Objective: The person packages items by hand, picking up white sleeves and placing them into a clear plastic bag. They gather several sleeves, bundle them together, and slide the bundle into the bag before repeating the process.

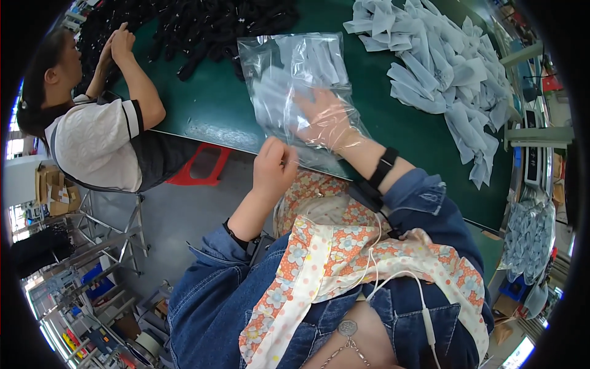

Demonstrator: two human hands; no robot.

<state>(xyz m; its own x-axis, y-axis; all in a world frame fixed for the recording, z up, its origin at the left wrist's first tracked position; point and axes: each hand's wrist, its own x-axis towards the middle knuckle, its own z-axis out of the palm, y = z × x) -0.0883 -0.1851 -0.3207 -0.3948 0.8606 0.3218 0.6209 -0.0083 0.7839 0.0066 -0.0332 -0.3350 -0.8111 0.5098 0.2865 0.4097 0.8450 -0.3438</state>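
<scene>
A large clear plastic bag lies at the near edge of the green table, with pale bluish-white bundles of thin fabric inside it. My right hand reaches into the bag, its fingers stretched out against the bundles, and shiny film covers the hand up to the wrist. My left hand is closed at the bag's lower left mouth, pinching the plastic edge. A blurred pale bundle lies beside my right fingers within the bag.
Loose pale bundles make a big heap on the right of the green table. Black bundles pile up at the far left, where a co-worker handles something. A red stool stands below the table edge. A filled clear bag is at far right.
</scene>
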